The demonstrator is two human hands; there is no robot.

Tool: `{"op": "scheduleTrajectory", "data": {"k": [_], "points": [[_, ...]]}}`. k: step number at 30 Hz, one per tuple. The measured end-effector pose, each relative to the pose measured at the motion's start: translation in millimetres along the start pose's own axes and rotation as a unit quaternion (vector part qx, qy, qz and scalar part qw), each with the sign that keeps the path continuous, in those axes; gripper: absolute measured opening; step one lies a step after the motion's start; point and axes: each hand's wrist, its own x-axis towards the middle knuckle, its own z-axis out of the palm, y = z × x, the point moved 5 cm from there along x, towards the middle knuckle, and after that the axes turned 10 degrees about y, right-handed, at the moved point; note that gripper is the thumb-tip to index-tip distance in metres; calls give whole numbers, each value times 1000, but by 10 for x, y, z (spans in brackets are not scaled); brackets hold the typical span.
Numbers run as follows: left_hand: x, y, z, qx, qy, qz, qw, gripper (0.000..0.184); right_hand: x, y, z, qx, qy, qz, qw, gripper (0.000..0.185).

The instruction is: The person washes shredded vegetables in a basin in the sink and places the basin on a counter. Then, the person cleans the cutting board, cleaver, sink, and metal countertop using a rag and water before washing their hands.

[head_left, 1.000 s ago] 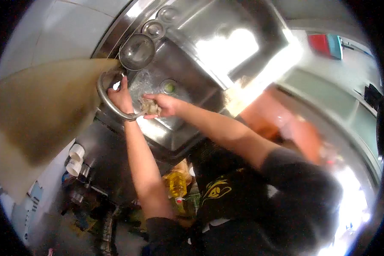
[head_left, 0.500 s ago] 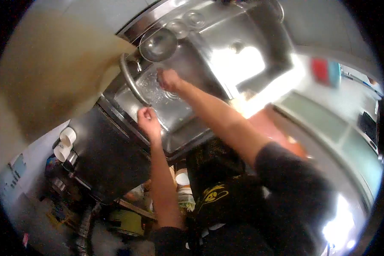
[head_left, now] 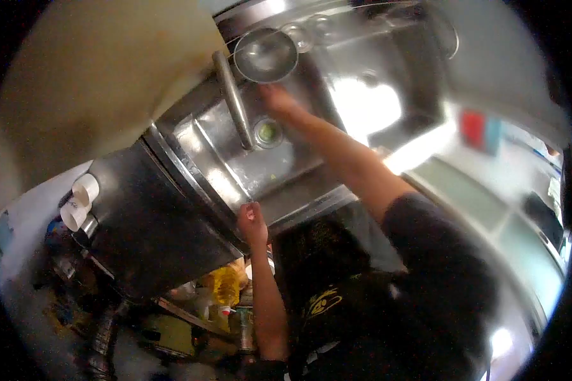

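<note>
My left hand (head_left: 252,222) is closed, fingers curled in, over the near edge of the steel sink basin (head_left: 286,184). Whether something small is inside those fingers I cannot make out. My right hand (head_left: 278,100) reaches to the back of the basin, just below a round metal bowl (head_left: 265,55). Motion blurs its fingers, and contact with the bowl cannot be told. A curved metal faucet spout (head_left: 234,105) hangs between the wall side and my right hand. Green scraps lie in the drain strainer (head_left: 268,133).
A second sink basin (head_left: 400,57) adjoins on the right. Small round dishes (head_left: 297,39) stand behind the metal bowl. On the left is a dark counter (head_left: 146,222) with white paper rolls (head_left: 85,188) beyond it. A bottle of yellow liquid (head_left: 226,286) stands below.
My left hand has drawn back from the spout's end to the near edge. My right hand has moved from above the drain towards the metal bowl. Splashing in the basin no longer shows.
</note>
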Motion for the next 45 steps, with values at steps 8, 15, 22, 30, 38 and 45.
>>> {"op": "scheduleTrajectory", "data": {"k": [8, 15, 22, 30, 38, 45], "points": [[51, -1, 87, -102, -1, -12, 995, 18, -1291, 9, 569, -18, -152, -80, 985, 48], [171, 124, 140, 25, -53, -23, 998, 20, -1922, 407, -65, -204, -343, -104, 911, 36], [77, 297, -71, 60, -19, 14, 998, 25, -1392, -236, -18, -68, -391, -111, 911, 31], [0, -51, -252, -47, 9, -15, 999, 25, -2416, -774, 1069, 217, -484, -173, 830, 32], [-144, 49, -436, -17, 17, -27, 999, 23, -1612, -259, 1208, 194, -235, -126, 944, 30], [-144, 354, -475, 6, -2, -45, 999, 22, -2150, -412, 921, 116, -369, -201, 900, 45]]}}
